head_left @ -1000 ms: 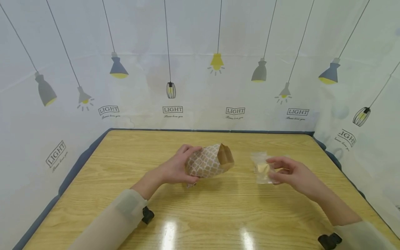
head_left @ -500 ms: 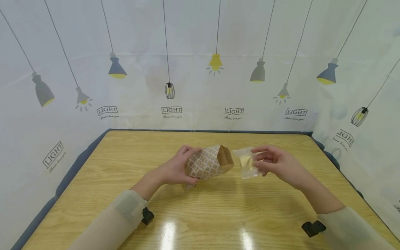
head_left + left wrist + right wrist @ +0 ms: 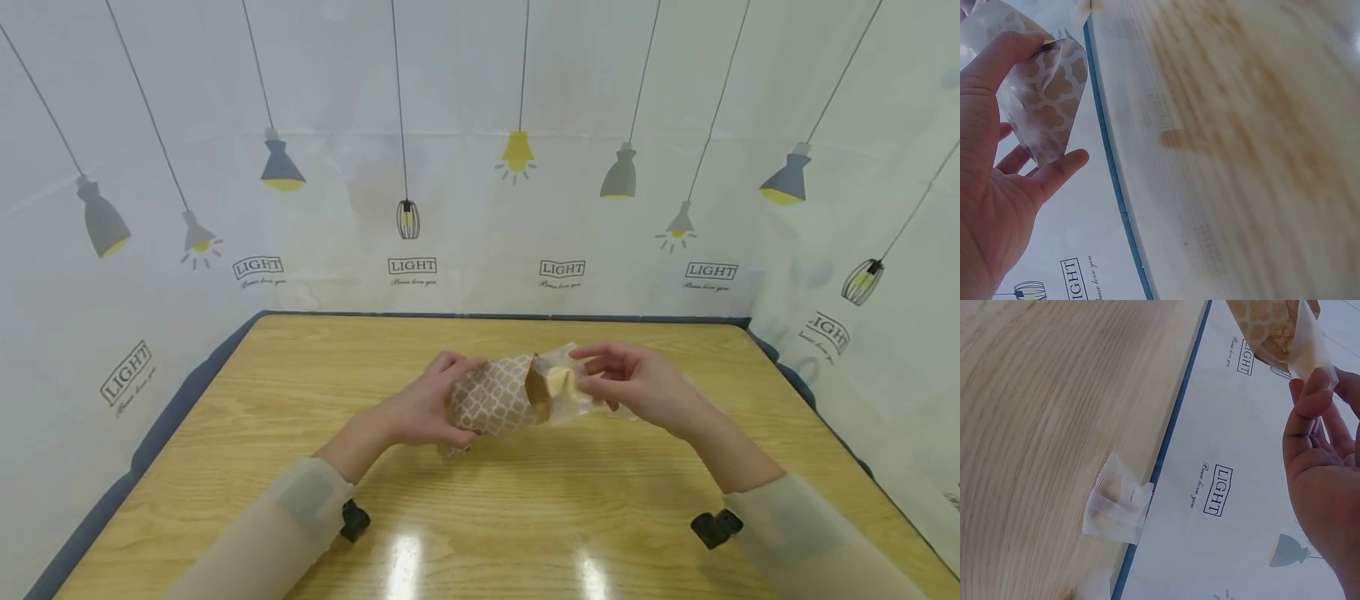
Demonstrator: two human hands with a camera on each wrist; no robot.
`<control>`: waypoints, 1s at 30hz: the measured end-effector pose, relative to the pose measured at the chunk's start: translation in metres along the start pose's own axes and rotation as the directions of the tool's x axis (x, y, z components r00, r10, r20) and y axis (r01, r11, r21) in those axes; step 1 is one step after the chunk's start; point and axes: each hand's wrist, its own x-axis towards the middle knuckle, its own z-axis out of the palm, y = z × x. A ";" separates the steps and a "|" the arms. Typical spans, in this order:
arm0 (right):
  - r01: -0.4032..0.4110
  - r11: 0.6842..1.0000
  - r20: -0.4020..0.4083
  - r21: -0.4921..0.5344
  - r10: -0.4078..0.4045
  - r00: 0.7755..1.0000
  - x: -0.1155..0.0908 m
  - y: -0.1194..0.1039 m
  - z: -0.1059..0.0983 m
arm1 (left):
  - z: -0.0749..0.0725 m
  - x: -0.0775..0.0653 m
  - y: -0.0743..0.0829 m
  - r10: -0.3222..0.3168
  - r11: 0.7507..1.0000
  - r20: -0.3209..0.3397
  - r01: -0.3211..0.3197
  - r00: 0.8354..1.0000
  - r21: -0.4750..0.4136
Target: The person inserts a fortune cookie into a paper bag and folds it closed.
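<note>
My left hand [image 3: 422, 407] holds a brown paper bag [image 3: 493, 397] with a white lattice pattern, thumb on one side and fingers on the other. The bag lies tilted above the table, its mouth facing right. At that mouth is a small clear packet [image 3: 562, 383] with pale yellow contents, pinched between the thumb and fingers of my right hand [image 3: 637, 387]. The packet's left edge overlaps the bag's opening; how far it reaches inside is hard to tell. In the left wrist view the bag's patterned lower end [image 3: 1054, 106] shows between thumb and fingers.
Another clear wrapped packet [image 3: 1116, 500] lies on the wooden table [image 3: 1041, 425] in the right wrist view, with part of a whitish wrapper [image 3: 1094, 586] below it. A white sheet [image 3: 480, 217] printed with lamps stands behind the table's dark blue edge.
My right hand has moved left, bringing the packet from well right of the bag to its mouth. The left hand and bag have stayed nearly in place.
</note>
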 end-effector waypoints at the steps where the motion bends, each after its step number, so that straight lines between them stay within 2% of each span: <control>1: -0.001 1.000 -0.006 -0.010 0.001 1.000 0.001 0.000 0.000 | 0.000 0.000 0.000 0.002 1.000 0.000 -0.002 1.000 -0.003; 5: -0.002 0.999 -0.029 -0.036 0.001 1.000 0.005 -0.001 0.001 | 0.001 0.000 0.001 0.007 1.000 -0.001 -0.007 1.000 -0.011; 16: 0.024 0.999 -0.078 -0.025 -0.026 0.997 0.011 0.002 0.012 | 0.001 0.000 0.002 0.000 1.000 -0.010 0.000 1.000 -0.005; 23: 0.056 0.997 -0.063 -0.045 -0.058 0.996 0.014 0.006 0.019 | 0.003 0.002 0.001 -0.003 1.000 -0.022 0.002 1.000 -0.005; 30: 0.067 0.997 -0.020 -0.035 -0.068 0.998 0.013 0.011 0.016 | 0.000 0.001 0.002 -0.015 0.999 -0.023 0.014 1.000 -0.038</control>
